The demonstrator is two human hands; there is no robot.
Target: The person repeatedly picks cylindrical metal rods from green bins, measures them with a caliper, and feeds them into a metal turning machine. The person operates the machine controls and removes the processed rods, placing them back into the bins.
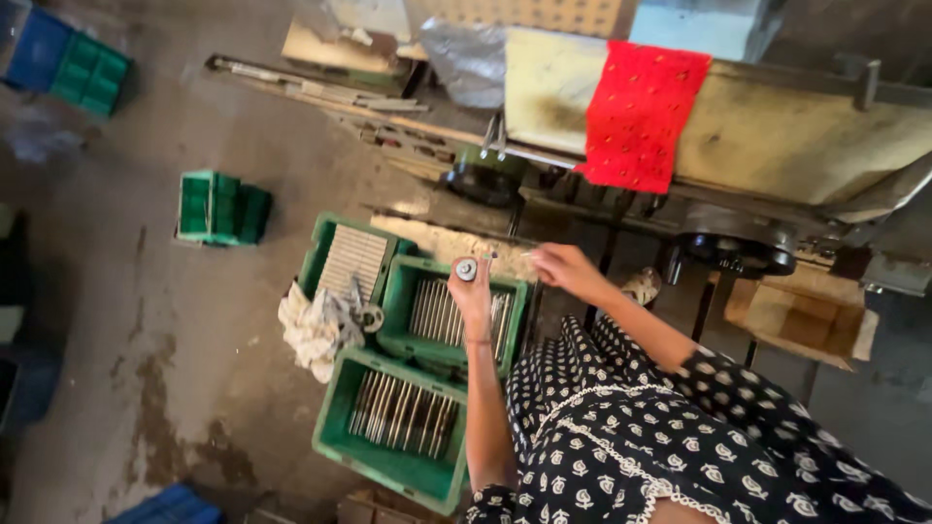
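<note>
A small round metal part is held up over green plastic crates of thin metal rods.

At the far left, a single green plastic crate (pixel 221 208) is seen on the stained concrete floor (pixel 146 320), well apart from the rest. Nearer the middle, a crumpled pale rag (pixel 316 330) lies against three green crates of metal rods (pixel 401 412). Above the middle crate, the left hand (pixel 473 291) is raised, its fingers closed on a small round metal part (pixel 466 269). Just to the right, the right hand (pixel 561 267) is loosely curled around a thin pale rod (pixel 534 254) pinched at its fingertips. For a clean fit, the part is best kept steady and the rod lined up squarely. A red cloth (pixel 641 116) is draped over the worn workbench (pixel 777 136) beyond.
</note>
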